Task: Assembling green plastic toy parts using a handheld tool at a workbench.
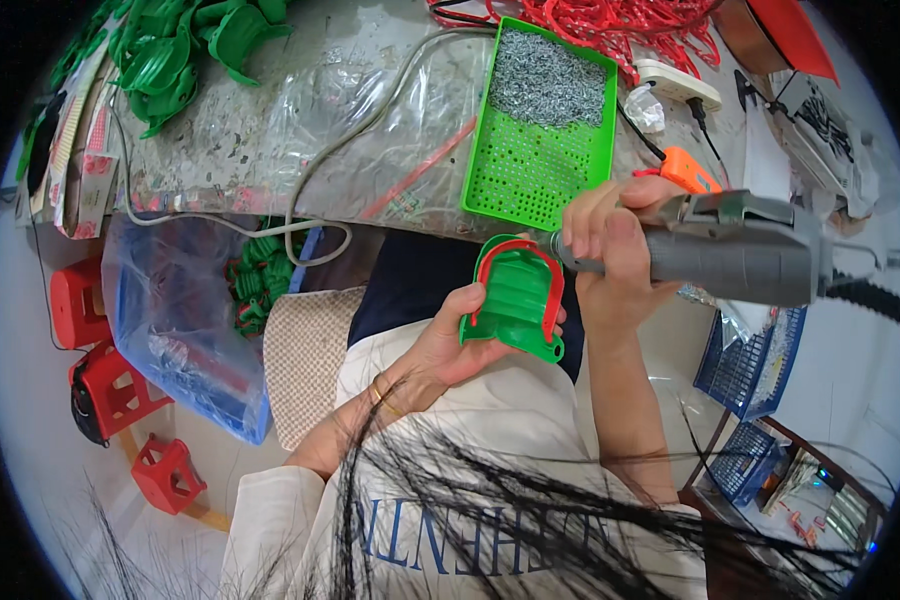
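My left hand [452, 335] holds a green curved plastic part [518, 288] in front of my lap, thumb on its left rim and fingers around its underside. A red U-shaped strip [553, 285] lies along the part's inner edge. Wrapped around a grey power screwdriver [735, 262], my right hand [615, 245] keeps the tool roughly level. Its nose points left at the part's upper right edge; whether the tip touches is hard to see. Just beyond both hands sits a bright green perforated tray [525, 170] with a heap of small silvery screws [550, 82] at its far end.
Green plastic pieces [160, 75] pile up at the table's far left. A grey cable [345, 150] crosses the plastic-covered table. Red straps [630, 30], a white power strip [678, 85] and an orange device [688, 170] lie right. A plastic-lined blue crate [185, 340] and red stools [120, 385] stand lower left.
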Tool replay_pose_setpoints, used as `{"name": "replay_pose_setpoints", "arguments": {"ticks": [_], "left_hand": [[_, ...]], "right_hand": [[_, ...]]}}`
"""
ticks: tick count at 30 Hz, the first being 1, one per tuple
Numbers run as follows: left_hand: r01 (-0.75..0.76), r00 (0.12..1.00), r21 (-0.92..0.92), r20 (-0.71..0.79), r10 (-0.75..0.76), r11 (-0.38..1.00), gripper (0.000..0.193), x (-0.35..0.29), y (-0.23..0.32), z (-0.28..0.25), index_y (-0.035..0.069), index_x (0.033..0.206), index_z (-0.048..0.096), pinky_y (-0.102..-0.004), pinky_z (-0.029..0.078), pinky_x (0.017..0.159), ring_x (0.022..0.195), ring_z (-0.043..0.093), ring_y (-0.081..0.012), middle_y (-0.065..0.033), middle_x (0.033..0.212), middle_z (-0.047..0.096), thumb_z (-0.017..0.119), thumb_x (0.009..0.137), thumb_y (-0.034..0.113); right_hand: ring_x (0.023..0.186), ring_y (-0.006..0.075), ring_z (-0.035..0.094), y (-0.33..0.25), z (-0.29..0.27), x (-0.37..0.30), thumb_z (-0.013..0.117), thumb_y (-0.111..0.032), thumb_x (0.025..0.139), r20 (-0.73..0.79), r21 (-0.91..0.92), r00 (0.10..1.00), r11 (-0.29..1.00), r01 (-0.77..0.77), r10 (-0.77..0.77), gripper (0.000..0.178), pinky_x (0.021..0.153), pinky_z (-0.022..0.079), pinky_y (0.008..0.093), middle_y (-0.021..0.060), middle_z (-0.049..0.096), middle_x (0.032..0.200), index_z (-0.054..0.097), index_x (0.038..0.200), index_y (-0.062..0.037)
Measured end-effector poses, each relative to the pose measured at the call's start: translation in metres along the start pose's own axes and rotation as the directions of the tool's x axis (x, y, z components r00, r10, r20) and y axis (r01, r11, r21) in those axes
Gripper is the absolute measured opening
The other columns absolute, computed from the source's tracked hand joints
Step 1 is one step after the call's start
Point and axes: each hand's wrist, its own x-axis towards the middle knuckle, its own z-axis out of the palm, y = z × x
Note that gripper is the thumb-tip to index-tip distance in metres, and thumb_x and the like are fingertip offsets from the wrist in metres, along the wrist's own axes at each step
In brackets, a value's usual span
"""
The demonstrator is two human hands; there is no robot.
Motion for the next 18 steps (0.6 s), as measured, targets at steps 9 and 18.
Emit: {"name": "replay_pose_setpoints", "arguments": {"ticks": [9,18], "left_hand": [[-0.017,0.990,-0.014,-0.142,0.015,1.000,0.070,-0.001,0.003,0.005,-0.003,0.130,0.041,-0.0474,0.041,0.099,0.112,0.054,-0.0347,-0.0249,0.120,0.054,0.056,0.082,0.046],[-0.003,0.998,-0.073,-0.063,-0.002,0.997,0.071,0.003,0.003,-0.002,-0.003,0.129,0.041,-0.0464,0.042,0.098,0.110,0.055,-0.0338,-0.0254,0.120,0.053,0.052,0.082,0.048]], "right_hand": [[0.051,0.0123,0.042,-0.021,-0.012,0.019,0.059,-0.010,0.085,0.080,0.058,0.995,0.997,0.051,-0.055,0.022,0.049,0.037,0.0279,0.0025,0.041,0.060,0.047,0.102,-0.0018],[0.057,0.0123,0.047,0.029,-0.043,0.018,0.055,0.002,0.085,-0.140,-0.141,0.990,0.989,-0.050,0.030,0.016,0.055,0.041,0.0291,0.0042,0.049,0.066,0.049,0.100,0.0022]]}}
